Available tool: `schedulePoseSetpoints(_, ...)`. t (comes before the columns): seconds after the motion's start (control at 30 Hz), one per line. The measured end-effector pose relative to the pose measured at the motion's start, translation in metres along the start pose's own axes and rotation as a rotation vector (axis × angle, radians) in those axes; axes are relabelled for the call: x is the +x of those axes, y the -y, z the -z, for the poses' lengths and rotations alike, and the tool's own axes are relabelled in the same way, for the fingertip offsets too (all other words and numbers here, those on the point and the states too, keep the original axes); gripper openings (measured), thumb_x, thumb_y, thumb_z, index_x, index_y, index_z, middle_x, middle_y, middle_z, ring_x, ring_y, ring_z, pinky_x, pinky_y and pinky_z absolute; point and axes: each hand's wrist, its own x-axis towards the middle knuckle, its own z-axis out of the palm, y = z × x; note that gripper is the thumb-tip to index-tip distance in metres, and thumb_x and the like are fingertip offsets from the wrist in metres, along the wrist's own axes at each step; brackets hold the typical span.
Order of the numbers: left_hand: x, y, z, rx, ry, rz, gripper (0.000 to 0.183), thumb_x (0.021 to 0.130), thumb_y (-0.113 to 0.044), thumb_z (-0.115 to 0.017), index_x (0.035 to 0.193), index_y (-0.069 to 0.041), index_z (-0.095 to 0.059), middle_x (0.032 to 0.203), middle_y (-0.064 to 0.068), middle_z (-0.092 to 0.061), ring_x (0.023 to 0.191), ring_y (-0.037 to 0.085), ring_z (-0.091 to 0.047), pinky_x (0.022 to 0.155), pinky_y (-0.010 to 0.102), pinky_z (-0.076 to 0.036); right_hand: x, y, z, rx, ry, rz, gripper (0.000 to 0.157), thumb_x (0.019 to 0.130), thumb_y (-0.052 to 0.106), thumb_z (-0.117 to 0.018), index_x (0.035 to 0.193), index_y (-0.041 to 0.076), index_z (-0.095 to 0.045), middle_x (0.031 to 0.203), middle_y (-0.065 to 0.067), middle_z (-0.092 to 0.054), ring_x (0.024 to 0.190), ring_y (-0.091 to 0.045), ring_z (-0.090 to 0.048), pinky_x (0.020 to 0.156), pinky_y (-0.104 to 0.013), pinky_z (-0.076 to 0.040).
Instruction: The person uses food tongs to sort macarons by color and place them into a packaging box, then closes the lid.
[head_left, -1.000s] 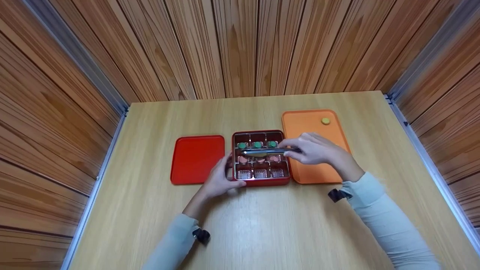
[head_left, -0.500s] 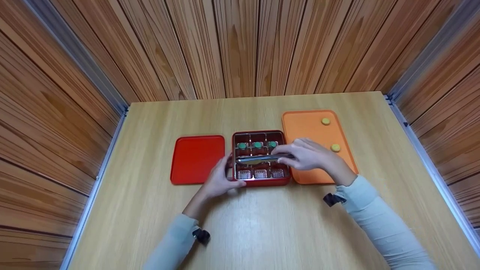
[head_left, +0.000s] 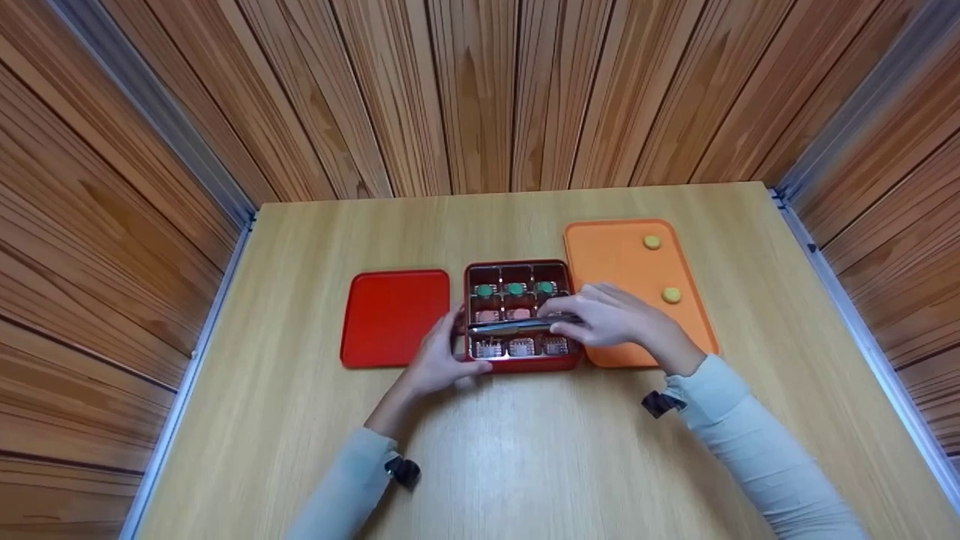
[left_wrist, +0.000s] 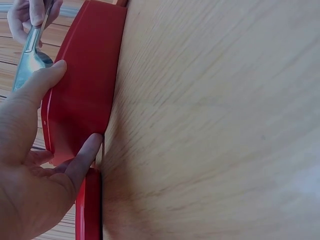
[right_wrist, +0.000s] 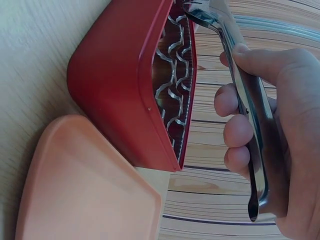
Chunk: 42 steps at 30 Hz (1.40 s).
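Observation:
My left hand point(head_left: 437, 360) grips the front left corner of a red box point(head_left: 525, 365), with the thumb along its front wall in the head view. Metal tongs point(head_left: 510, 327) are in my right hand point(head_left: 611, 319), lying level across the box above its middle and front rows. Whether their tips hold anything cannot be told; the tips are small in the head view. Inside, a dark divided liner has round green pieces point(head_left: 515, 289) in its cells, with pink pieces point(head_left: 487, 316) in the row nearer me. Front-row cells show a ribbed clear bottom.
An orange tray point(head_left: 615, 240) touches or nearly touches the box's right side. Two round yellow pieces, one far point(head_left: 652, 242) and one nearer point(head_left: 671, 295), lie on it. Left of the box is a flat red lid point(head_left: 394, 322). Wooden panels point(head_left: 480, 97) enclose the table's back and sides.
The tongs and right hand have shifted toward me over the box, from the middle row to the front row's edge. The nearer yellow piece has come into view. My left hand stays put.

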Motion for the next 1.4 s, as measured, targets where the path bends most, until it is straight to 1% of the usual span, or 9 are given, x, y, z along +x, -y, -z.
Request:
schedulePoseSetpoints(0.1, -0.001, -0.001, 0.000, 0.003, 0.001, 0.007, 0.122, 0.084, -0.027, -0.102, 0.179, -0.010, -0.027, 0.168, 0.023, -0.053, 0.158, 0.041, -0.051, 0.139, 0.064, -0.034, 0.001, 0.000, -0.002, -0.006, 0.005, 0.011, 0.036, 0.114, 0.035, -0.063, 0.145, 0.024, -0.075, 0.082, -0.001, -0.058, 0.075, -0.017, -0.042, 0.073, -0.031, -0.032)
schedulePoseSetpoints(0.2, -0.001, -0.001, 0.000, 0.009, -0.001, 0.008, 0.122, 0.084, -0.027, -0.102, 0.179, -0.011, -0.028, 0.169, 0.023, -0.053, 0.159, 0.042, -0.050, 0.140, 0.065, -0.033, 0.001, 0.000, -0.003, -0.014, 0.009, 0.006, 0.037, 0.114, 0.036, -0.063, 0.146, 0.024, -0.075, 0.090, 0.000, -0.065, 0.080, -0.016, -0.043, 0.076, -0.031, -0.033)
schedulePoseSetpoints(0.33, -0.001, -0.001, 0.000, 0.018, 0.000, 0.006, 0.121, 0.085, -0.029, -0.101, 0.179, -0.012, -0.028, 0.170, 0.021, -0.052, 0.161, 0.040, -0.048, 0.140, 0.064, -0.032, 0.002, 0.001, -0.003, -0.005, 0.017, -0.015, 0.039, 0.113, 0.038, -0.064, 0.148, 0.025, -0.073, 0.095, -0.003, -0.067, 0.082, -0.018, -0.045, 0.077, -0.032, -0.034)
schedulePoseSetpoints(0.57, 0.000, -0.002, 0.001, 0.021, 0.001, 0.006, 0.121, 0.085, -0.029, -0.101, 0.179, -0.011, -0.028, 0.171, 0.022, -0.051, 0.162, 0.041, -0.048, 0.141, 0.063, -0.032, 0.001, -0.001, -0.002, -0.003, 0.029, -0.039, 0.042, 0.113, 0.041, -0.063, 0.151, 0.024, -0.070, 0.089, -0.002, -0.060, 0.083, -0.019, -0.045, 0.077, -0.034, -0.033)
schedulePoseSetpoints(0.87, 0.000, 0.000, 0.001, 0.004, -0.003, 0.002, 0.121, 0.084, -0.024, -0.102, 0.179, -0.008, -0.028, 0.170, 0.023, -0.052, 0.160, 0.041, -0.048, 0.140, 0.063, -0.034, 0.001, -0.006, -0.003, -0.007, 0.013, -0.017, 0.044, 0.112, 0.043, -0.065, 0.151, 0.022, -0.070, 0.078, 0.000, -0.049, 0.074, -0.018, -0.042, 0.071, -0.032, -0.031)
schedulePoseSetpoints(1.0, 0.000, 0.000, 0.000, 0.008, -0.006, -0.010, 0.121, 0.084, -0.023, -0.102, 0.179, -0.009, -0.028, 0.168, 0.023, -0.053, 0.160, 0.041, -0.048, 0.139, 0.063, -0.034, -0.002, -0.010, -0.001, -0.005, -0.013, -0.019, 0.043, 0.112, 0.042, -0.066, 0.149, 0.022, -0.071, 0.078, 0.001, -0.049, 0.073, -0.017, -0.043, 0.069, -0.031, -0.033)
schedulePoseSetpoints(1.07, 0.000, 0.000, 0.000, 0.010, -0.008, -0.012, 0.122, 0.083, -0.022, -0.102, 0.179, -0.009, -0.028, 0.168, 0.024, -0.053, 0.160, 0.042, -0.049, 0.139, 0.063, -0.034, -0.004, -0.013, 0.002, -0.004, -0.039, -0.003, 0.041, 0.112, 0.040, -0.066, 0.148, 0.022, -0.071, 0.074, 0.003, -0.047, 0.068, -0.016, -0.041, 0.065, -0.030, -0.032)
schedulePoseSetpoints(1.23, 0.000, -0.001, 0.000, 0.011, -0.007, -0.009, 0.122, 0.082, -0.021, -0.102, 0.178, -0.008, -0.028, 0.167, 0.025, -0.053, 0.159, 0.042, -0.049, 0.139, 0.062, -0.034, -0.009, -0.022, 0.008, 0.017, -0.092, 0.027, 0.041, 0.112, 0.036, -0.066, 0.149, 0.019, -0.071, 0.063, 0.011, -0.034, 0.054, -0.009, -0.031, 0.056, -0.024, -0.025)
schedulePoseSetpoints(1.4, -0.001, -0.001, 0.001, 0.018, -0.005, -0.010, 0.122, 0.082, -0.022, -0.102, 0.178, -0.008, -0.028, 0.168, 0.025, -0.053, 0.159, 0.043, -0.049, 0.139, 0.063, -0.034, -0.015, -0.034, 0.011, 0.046, -0.127, -0.003, 0.039, 0.111, 0.033, -0.068, 0.146, 0.017, -0.072, 0.062, 0.013, -0.035, 0.050, -0.007, -0.030, 0.053, -0.023, -0.024)
